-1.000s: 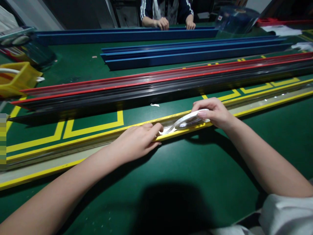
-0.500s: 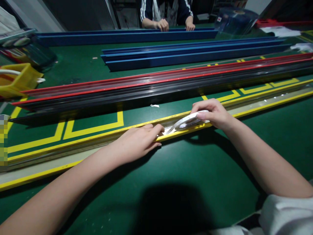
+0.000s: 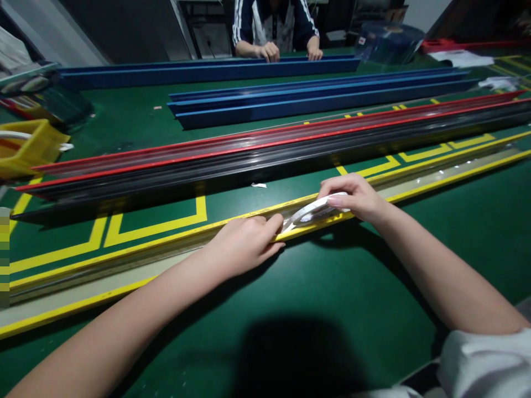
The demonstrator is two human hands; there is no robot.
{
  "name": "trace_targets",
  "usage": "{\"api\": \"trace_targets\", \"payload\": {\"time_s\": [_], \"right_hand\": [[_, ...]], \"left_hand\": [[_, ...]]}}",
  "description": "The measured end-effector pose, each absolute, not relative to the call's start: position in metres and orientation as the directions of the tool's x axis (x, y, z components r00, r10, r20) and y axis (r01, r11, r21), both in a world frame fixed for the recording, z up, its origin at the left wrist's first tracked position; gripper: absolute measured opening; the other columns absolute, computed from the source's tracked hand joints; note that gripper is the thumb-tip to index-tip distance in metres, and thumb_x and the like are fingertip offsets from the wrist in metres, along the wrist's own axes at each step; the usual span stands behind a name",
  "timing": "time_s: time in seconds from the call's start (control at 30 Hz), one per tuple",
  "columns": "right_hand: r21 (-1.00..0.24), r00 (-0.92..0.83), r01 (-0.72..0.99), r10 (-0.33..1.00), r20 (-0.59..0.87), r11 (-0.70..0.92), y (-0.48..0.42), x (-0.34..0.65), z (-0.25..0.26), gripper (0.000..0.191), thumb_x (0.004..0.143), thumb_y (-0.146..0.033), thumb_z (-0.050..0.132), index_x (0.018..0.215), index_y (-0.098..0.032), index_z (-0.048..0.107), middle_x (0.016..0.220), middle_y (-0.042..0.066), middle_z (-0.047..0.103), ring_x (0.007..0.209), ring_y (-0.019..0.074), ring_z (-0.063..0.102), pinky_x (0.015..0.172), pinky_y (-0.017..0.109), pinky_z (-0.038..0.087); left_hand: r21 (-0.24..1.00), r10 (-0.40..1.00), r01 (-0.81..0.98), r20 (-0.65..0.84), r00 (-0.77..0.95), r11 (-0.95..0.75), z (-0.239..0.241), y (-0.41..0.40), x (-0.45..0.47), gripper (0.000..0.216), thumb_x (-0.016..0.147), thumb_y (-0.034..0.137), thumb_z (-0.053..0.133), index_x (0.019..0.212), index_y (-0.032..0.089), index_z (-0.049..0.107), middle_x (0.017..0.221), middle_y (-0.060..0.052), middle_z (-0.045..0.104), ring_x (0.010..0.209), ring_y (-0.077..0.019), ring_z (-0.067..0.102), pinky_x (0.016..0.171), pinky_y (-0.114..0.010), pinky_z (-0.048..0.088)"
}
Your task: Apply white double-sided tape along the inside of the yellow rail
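A long yellow-edged profile strip (image 3: 435,179) lies across the green table (image 3: 290,298) from lower left to right. My right hand (image 3: 352,196) is closed around a white roll of tape (image 3: 317,210) held flat over the strip. A short length of tape runs from the roll to the left. My left hand (image 3: 244,243) rests on the strip there, fingers together and pressing down on the tape end with the fingertips.
Behind the strip lie long red and black profiles (image 3: 265,152), then blue profiles (image 3: 315,97). Another person's hands (image 3: 290,52) rest on the farthest blue profile. A yellow bin (image 3: 29,146) stands at the left. A small white scrap (image 3: 259,185) lies on the table.
Both hands and the tape roll keep almost the same place on the strip. The view has shifted a little, so everything sits slightly lower and further left.
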State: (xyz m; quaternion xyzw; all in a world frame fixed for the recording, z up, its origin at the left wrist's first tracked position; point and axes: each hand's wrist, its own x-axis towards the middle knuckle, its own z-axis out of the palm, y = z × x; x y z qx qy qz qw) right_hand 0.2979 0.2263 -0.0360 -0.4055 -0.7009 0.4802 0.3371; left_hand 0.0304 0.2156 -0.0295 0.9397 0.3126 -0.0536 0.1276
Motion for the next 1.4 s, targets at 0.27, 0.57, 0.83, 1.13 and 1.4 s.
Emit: {"api": "trace_targets", "payload": {"time_s": [0.27, 0.57, 0.83, 1.13, 1.4], "right_hand": [[-0.948, -0.435, 0.251, 0.898, 0.069, 0.195, 0.225, 0.295, -0.034, 0.030, 0.078, -0.042, 0.068, 0.074, -0.013, 0.070, 0.065, 0.001, 0.060, 0.060, 0.0112, 0.050, 0.056, 0.023, 0.034], [-0.936, -0.445, 0.277, 0.893, 0.073, 0.215, 0.226, 0.294, -0.033, 0.029, 0.079, -0.042, 0.068, 0.074, -0.013, 0.069, 0.066, 0.000, 0.060, 0.061, 0.0104, 0.051, 0.057, 0.022, 0.035], [-0.921, -0.459, 0.308, 0.885, 0.076, 0.239, 0.226, 0.295, -0.032, 0.029, 0.080, -0.042, 0.067, 0.074, -0.013, 0.069, 0.067, 0.001, 0.061, 0.062, 0.0105, 0.051, 0.057, 0.022, 0.035], [-0.905, -0.409, 0.354, 0.909, 0.080, 0.238, 0.224, 0.287, -0.027, 0.031, 0.081, -0.042, 0.066, 0.072, -0.013, 0.067, 0.057, -0.003, 0.052, 0.054, 0.0076, 0.045, 0.052, 0.021, 0.031], [-0.904, -0.443, 0.336, 0.891, 0.096, 0.264, 0.225, 0.292, -0.030, 0.030, 0.082, -0.042, 0.066, 0.076, -0.013, 0.071, 0.065, 0.000, 0.061, 0.060, 0.0095, 0.053, 0.056, 0.020, 0.036]], "left_hand": [[0.235, 0.560, 0.597, -0.209, 0.802, -0.767, -0.025, 0.216, 0.028, 0.019, 0.095, 0.038, 0.041, 0.101, 0.021, 0.046, 0.093, -0.007, 0.067, 0.082, -0.0220, 0.065, 0.064, -0.029, 0.044], [0.215, 0.575, 0.608, -0.202, 0.793, -0.764, -0.027, 0.215, 0.027, 0.023, 0.096, 0.039, 0.039, 0.107, 0.020, 0.045, 0.095, -0.009, 0.066, 0.084, -0.0244, 0.065, 0.064, -0.031, 0.044], [0.264, 0.564, 0.600, -0.206, 0.800, -0.755, -0.027, 0.216, 0.027, 0.023, 0.096, 0.039, 0.042, 0.108, 0.020, 0.043, 0.100, -0.009, 0.065, 0.091, -0.0236, 0.065, 0.071, -0.031, 0.047], [0.311, 0.559, 0.604, -0.227, 0.797, -0.734, -0.026, 0.216, 0.028, 0.028, 0.097, 0.040, 0.043, 0.116, 0.019, 0.041, 0.108, -0.011, 0.065, 0.098, -0.0261, 0.065, 0.077, -0.035, 0.050], [0.324, 0.548, 0.586, -0.209, 0.810, -0.743, -0.029, 0.216, 0.026, 0.028, 0.097, 0.039, 0.042, 0.117, 0.019, 0.040, 0.110, -0.011, 0.065, 0.100, -0.0257, 0.065, 0.078, -0.034, 0.050]]}}
